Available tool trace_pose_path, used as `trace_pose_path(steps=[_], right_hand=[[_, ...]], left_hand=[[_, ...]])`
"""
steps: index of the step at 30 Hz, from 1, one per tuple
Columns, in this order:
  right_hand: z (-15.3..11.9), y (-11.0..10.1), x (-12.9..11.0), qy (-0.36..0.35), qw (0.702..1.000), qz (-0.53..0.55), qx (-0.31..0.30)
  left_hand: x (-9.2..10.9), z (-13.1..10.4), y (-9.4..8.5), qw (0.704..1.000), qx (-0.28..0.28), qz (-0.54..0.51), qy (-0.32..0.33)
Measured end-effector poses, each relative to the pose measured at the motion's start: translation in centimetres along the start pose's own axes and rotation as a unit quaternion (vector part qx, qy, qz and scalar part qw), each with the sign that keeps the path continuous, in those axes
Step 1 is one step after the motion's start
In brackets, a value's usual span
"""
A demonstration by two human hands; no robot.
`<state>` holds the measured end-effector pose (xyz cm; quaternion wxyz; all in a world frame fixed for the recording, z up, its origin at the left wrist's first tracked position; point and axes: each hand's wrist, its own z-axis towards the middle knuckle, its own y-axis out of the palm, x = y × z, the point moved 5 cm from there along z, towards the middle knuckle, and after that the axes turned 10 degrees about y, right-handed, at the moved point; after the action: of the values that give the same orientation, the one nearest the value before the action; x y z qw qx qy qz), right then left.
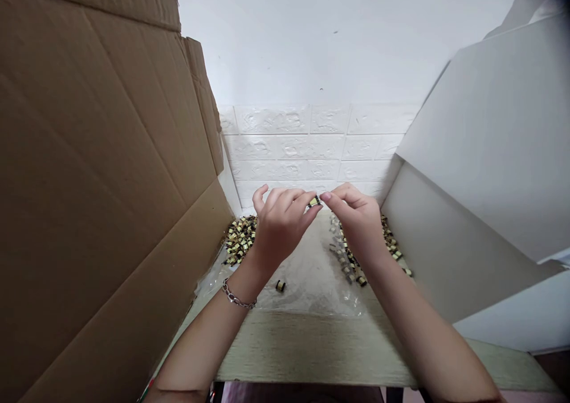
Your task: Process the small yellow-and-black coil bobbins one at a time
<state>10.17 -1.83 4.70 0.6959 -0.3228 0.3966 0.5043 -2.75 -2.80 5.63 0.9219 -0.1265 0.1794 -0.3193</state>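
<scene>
Between the thumb and forefinger of my left hand [285,216] is a small yellow and black coil part [314,201]. The fingertips of my right hand [356,213] are pinched at the part's right end; whether they grip its pins or something finer is too small to tell. A heap of similar parts [239,237] lies left of my left hand. Another heap [392,243] lies partly hidden behind my right hand and forearm. One single part [280,286] rests on a clear plastic sheet [307,272] below my hands.
A tall cardboard panel [98,154] stands on the left. White panels [445,231] rise on the right. Behind is a white wall with a brick pattern [289,148]. The wooden table's front edge [312,373] runs below the plastic sheet.
</scene>
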Motion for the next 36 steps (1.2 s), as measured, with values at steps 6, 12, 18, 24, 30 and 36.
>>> trace_pose_path(steps=[6,12,18,24,30,36], right_hand=[[0.1,0.8,0.8,0.080,0.982,0.161,-0.063],[-0.1,1.2,0.7,0.101,0.975,0.176,-0.086],[-0.3,0.4,0.3,0.064,0.993,0.094,-0.033],[-0.3,-0.2,-0.3,0.019,0.999,0.046,-0.016],[-0.2,-0.1,-0.1,0.040,0.996,0.072,-0.031],[-0.1,0.0,0.2,0.054,0.995,0.078,-0.036]], left_hand=[[0.4,0.0,-0.5,0.999,0.031,0.000,0.007],[0.7,0.1,-1.0,0.998,0.053,0.007,0.024],[0.7,0.1,-1.0,0.998,0.054,0.008,0.032],[0.6,0.1,-0.9,0.998,0.055,0.005,0.030],[0.3,0.0,-0.8,0.998,0.063,0.005,0.005],[0.3,0.0,-0.7,0.998,0.063,0.003,0.011]])
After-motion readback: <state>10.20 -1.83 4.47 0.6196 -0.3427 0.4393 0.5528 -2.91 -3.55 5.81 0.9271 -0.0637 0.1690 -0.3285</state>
